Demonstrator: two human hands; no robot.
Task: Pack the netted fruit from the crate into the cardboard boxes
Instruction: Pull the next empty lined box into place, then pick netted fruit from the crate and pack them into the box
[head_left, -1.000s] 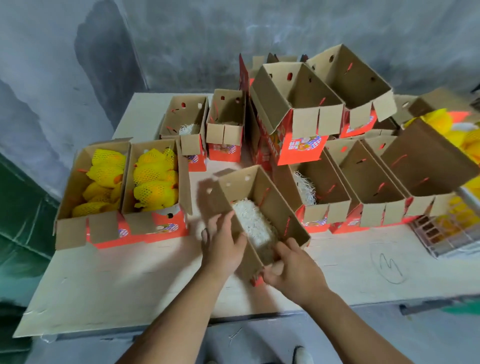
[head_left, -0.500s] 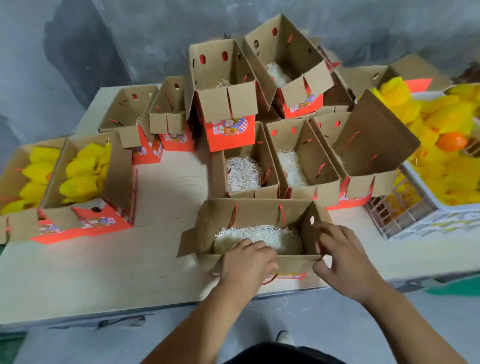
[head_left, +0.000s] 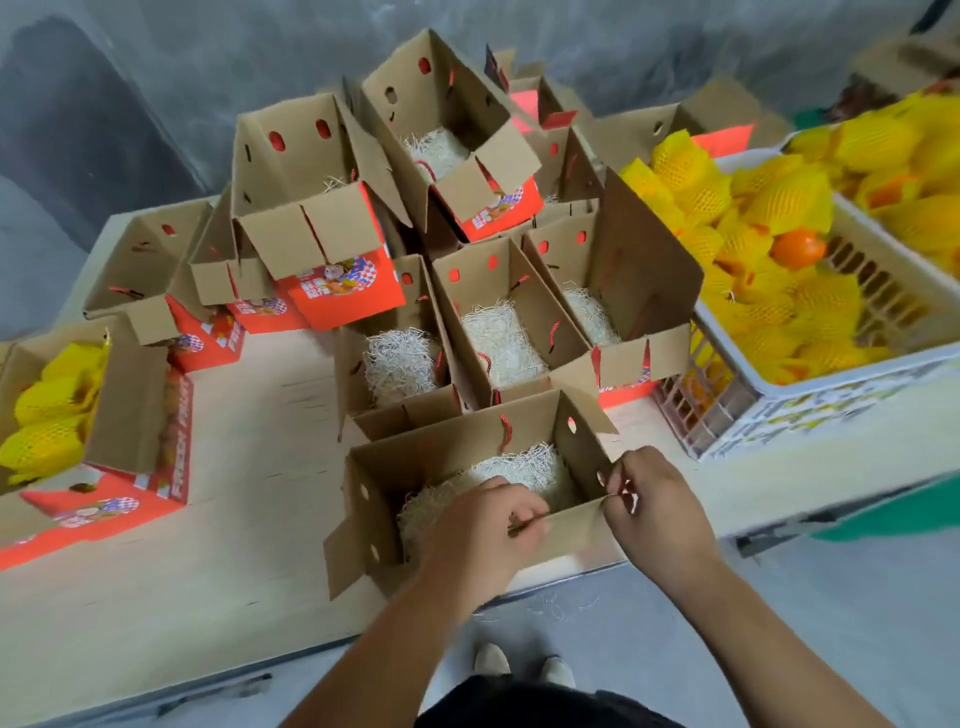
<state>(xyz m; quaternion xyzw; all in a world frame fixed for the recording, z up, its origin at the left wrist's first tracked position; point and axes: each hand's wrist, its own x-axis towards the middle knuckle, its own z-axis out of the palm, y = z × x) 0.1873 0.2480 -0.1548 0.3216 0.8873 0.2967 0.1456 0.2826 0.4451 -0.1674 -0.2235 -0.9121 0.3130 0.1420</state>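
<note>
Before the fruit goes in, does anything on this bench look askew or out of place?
Two things. One bare orange fruit lies without netting among the yellow-netted ones in the white crate. And the stacked empty boxes at the back sit tilted on those beneath. The near box looks sound.

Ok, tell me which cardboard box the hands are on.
The nearest box, at the table's front edge: left hand and right hand grip its near wall. It holds only shredded padding.
</note>
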